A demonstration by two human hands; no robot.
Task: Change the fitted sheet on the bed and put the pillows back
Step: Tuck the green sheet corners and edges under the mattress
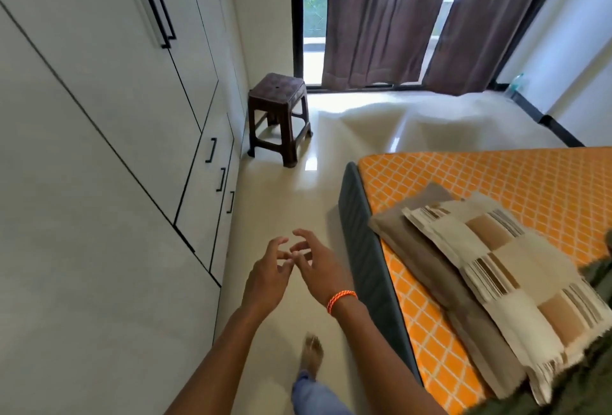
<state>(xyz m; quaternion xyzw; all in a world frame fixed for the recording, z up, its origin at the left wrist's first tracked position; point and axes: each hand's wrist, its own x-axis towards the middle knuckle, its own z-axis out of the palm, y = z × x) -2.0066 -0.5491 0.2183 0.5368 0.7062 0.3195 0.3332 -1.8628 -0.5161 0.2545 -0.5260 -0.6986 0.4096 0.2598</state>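
The bed at the right has an orange mattress (496, 179) with a white lattice pattern and no sheet on it, edged by a dark grey frame (361, 226). Two pillows lie stacked near its left edge: a plain taupe one (417, 249) underneath and a beige, cream and brown striped one (516, 269) on top. Dark green cloth (592, 378) shows at the far right edge. Both hands are held over the floor, left of the bed. My left hand (268, 275) and my right hand (314, 265) hold nothing, fingers spread, fingertips close together. An orange band circles my right wrist.
A white wardrobe (99, 150) with black handles and drawers fills the left side. A dark brown plastic stool (280, 107) stands by the wall ahead. Brown curtains (390, 17) hang over a glass door. Glossy cream floor (364, 123) lies between wardrobe and bed. My bare foot (313, 358) is on it.
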